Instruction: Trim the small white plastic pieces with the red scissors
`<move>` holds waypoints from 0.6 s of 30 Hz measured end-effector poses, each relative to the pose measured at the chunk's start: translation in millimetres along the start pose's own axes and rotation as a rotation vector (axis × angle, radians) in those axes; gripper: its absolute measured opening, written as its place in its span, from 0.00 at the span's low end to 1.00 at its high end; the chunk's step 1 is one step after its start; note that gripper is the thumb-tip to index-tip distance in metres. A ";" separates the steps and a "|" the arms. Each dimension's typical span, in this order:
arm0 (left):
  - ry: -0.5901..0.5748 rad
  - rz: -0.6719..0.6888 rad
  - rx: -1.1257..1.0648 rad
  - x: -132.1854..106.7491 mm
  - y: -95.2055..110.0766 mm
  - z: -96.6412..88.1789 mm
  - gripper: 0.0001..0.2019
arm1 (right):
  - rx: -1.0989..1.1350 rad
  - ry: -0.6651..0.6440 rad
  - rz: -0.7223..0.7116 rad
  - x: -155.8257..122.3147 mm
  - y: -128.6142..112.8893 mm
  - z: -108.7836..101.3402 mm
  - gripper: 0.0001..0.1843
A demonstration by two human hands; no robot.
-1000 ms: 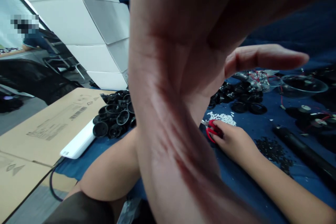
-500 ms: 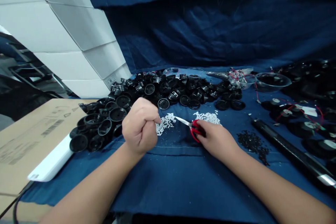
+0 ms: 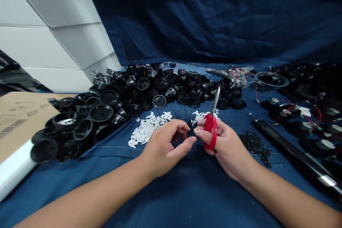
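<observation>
My right hand (image 3: 227, 142) is closed around a pair of scissors with red handles (image 3: 210, 131), their closed blades pointing up and away. Facing it, my left hand (image 3: 168, 146) has its fingers curved and apart, with nothing visible between them. A heap of small white plastic pieces (image 3: 145, 130) lies just beyond my left hand. Behind the scissors is a second, partly hidden heap of white pieces (image 3: 199, 115). To the right of my right hand small black pieces (image 3: 255, 142) are scattered on the blue cloth (image 3: 184, 192).
Round black plastic housings (image 3: 101, 113) are piled along the back and left. Clear bowls (image 3: 271, 81), a long black roll (image 3: 291, 153) and black parts with red wires (image 3: 307, 126) occupy the right. A cardboard box (image 3: 16, 114) and white boxes (image 3: 56, 46) stand left.
My left hand has opened from a fist and moved right, towards my right hand. The scissors have turned from pointing left to pointing up. The view has shifted slightly.
</observation>
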State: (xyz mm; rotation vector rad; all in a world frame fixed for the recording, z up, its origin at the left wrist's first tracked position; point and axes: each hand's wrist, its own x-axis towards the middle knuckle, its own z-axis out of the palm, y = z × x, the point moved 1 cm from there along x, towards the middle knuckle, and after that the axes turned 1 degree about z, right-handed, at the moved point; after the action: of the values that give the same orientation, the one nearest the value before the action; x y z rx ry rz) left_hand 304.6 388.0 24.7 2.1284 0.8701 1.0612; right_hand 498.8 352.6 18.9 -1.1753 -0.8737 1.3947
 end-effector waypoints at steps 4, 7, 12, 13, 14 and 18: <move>-0.012 -0.075 -0.119 -2.0 1.9 5.8 0.06 | 0.103 -0.049 0.094 -7.0 5.1 1.8 0.22; 0.005 -0.058 -0.112 -2.1 2.6 6.6 0.06 | 0.126 -0.062 0.137 -8.6 5.4 0.2 0.21; 0.021 0.015 -0.110 -1.1 1.8 5.0 0.06 | 0.099 -0.064 0.150 -8.4 5.5 -2.6 0.20; 0.020 0.040 -0.115 -0.8 1.5 4.7 0.06 | 0.085 -0.064 0.145 -8.3 5.8 -3.3 0.20; 0.020 0.065 -0.123 -0.3 1.2 4.4 0.07 | 0.072 -0.062 0.138 -8.1 6.2 -3.9 0.20; 0.019 0.112 -0.151 2.0 1.1 3.7 0.08 | 0.018 -0.046 0.098 -7.3 7.6 -6.4 0.19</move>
State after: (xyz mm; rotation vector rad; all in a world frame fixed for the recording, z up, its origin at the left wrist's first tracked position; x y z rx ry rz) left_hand 308.9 388.0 24.6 2.0634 0.6640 1.1667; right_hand 502.6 343.5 11.4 -1.1897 -0.8437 1.5107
